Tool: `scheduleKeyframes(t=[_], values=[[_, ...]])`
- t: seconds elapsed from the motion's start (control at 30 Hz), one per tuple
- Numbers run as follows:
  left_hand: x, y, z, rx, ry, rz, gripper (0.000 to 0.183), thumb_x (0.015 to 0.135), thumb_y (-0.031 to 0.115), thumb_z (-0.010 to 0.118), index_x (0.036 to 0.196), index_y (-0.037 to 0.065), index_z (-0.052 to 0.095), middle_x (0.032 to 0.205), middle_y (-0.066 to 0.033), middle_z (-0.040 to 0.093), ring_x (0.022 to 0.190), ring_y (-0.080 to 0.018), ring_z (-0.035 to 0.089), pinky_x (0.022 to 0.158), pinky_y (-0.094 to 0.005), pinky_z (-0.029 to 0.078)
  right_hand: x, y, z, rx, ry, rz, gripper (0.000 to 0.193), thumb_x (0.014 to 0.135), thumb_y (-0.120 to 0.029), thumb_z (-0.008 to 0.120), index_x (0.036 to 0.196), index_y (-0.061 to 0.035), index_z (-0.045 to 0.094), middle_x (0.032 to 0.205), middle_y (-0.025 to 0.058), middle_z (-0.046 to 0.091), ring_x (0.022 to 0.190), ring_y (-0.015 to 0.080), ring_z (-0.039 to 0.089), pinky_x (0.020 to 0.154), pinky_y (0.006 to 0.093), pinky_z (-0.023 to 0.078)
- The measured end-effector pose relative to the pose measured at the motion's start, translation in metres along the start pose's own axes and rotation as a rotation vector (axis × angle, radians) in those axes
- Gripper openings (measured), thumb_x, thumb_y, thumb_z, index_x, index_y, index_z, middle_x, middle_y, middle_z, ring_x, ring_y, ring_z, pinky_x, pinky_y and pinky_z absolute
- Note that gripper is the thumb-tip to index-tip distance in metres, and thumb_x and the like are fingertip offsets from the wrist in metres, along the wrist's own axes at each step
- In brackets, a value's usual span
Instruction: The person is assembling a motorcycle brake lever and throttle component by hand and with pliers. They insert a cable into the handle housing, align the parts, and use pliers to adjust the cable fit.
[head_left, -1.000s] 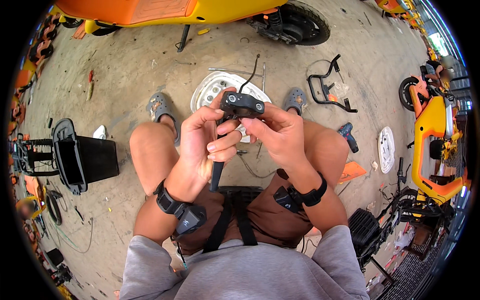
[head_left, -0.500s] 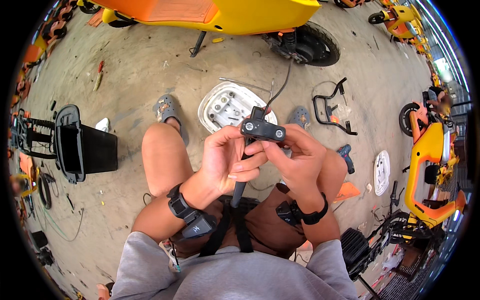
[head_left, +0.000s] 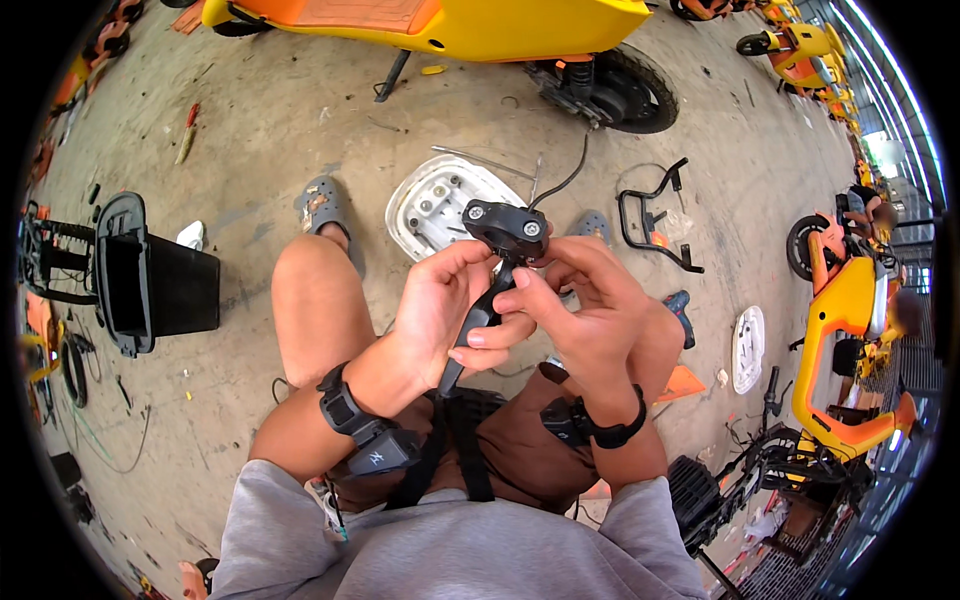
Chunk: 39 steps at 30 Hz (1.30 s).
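Observation:
A black brake lever (head_left: 482, 315) with a two-bolt clamp (head_left: 507, 229) is held up in front of me, over my lap. My left hand (head_left: 430, 310) is closed round the lever from its left, finger and thumb up near the clamp. From the other side, my right hand (head_left: 592, 312) pinches the assembly just below the clamp, its thumb on the lever's upper end; what lies under those fingertips is partly hidden. A black cable (head_left: 574, 174) curves from behind the clamp toward the scooter's wheel.
Beyond my hands lies a white plastic shell (head_left: 408, 214) with small hardware in it. A yellow scooter (head_left: 520, 30) stands at the far side. A black bin (head_left: 185, 285) is on the left, a black tubular rack (head_left: 640, 225) on the right. Near my right knee lies a power drill (head_left: 680, 315).
The brake lever has turned and tilted in my hands, its clamp moving slightly left and up. My right thumb has shifted down from the clamp to the lever's upper end.

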<state>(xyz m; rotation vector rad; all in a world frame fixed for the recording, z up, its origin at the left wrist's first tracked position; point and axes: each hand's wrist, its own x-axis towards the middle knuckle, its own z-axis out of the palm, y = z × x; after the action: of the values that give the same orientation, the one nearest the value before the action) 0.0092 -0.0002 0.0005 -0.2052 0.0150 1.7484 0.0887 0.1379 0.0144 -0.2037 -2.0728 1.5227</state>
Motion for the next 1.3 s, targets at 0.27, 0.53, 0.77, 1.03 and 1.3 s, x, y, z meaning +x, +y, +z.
scheduleKeyframes(t=[0.27,0.53,0.77,1.03,1.3], values=[[0.000,0.000,0.000,0.002,-0.018,-0.014,0.048,0.098,0.033,0.030,0.138,0.011,0.048,0.076,-0.0029,0.042,0.047,-0.0125,0.033,0.031,-0.0215,0.022,0.002,-0.005,-0.001,-0.148,0.017,-0.119,0.019,0.075,-0.001,0.079,0.092,0.0012,0.071,0.087,0.0081,0.068,0.058,0.0077,0.057,0.052,0.0214,0.045],[-0.001,0.000,-0.004,-0.015,0.042,-0.009,0.049,0.096,0.035,0.033,0.134,0.009,0.049,0.077,-0.0032,0.042,0.046,-0.0126,0.034,0.029,-0.0212,0.021,0.003,-0.009,-0.003,-0.142,-0.009,-0.061,0.020,0.076,-0.001,0.078,0.094,0.0018,0.071,0.085,0.0083,0.068,0.058,0.0072,0.056,0.053,0.0201,0.044],[0.000,0.002,-0.002,-0.052,0.018,-0.025,0.048,0.095,0.036,0.036,0.131,0.007,0.048,0.077,-0.0035,0.042,0.046,-0.0125,0.035,0.029,-0.0213,0.021,0.000,-0.002,-0.001,-0.014,0.019,-0.030,0.019,0.080,-0.002,0.076,0.098,0.0012,0.072,0.085,0.0071,0.068,0.062,0.0079,0.058,0.055,0.0212,0.045],[-0.001,0.005,0.003,0.022,-0.016,0.044,0.057,0.096,0.034,0.035,0.147,0.010,0.035,0.077,-0.0055,0.043,0.045,-0.0143,0.035,0.029,-0.0232,0.020,0.000,0.005,-0.017,0.715,-0.140,0.396,0.024,0.097,-0.012,0.062,0.113,0.0052,0.068,0.088,0.0079,0.069,0.060,0.0090,0.055,0.055,0.0215,0.043],[-0.002,0.006,0.002,0.032,-0.059,0.053,0.057,0.096,0.034,0.034,0.148,0.010,0.033,0.079,-0.0059,0.041,0.046,-0.0139,0.034,0.030,-0.0222,0.022,-0.004,0.012,-0.017,0.797,-0.162,0.411,0.026,0.096,-0.013,0.063,0.114,0.0053,0.067,0.088,0.0081,0.069,0.060,0.0087,0.055,0.054,0.0207,0.043]])
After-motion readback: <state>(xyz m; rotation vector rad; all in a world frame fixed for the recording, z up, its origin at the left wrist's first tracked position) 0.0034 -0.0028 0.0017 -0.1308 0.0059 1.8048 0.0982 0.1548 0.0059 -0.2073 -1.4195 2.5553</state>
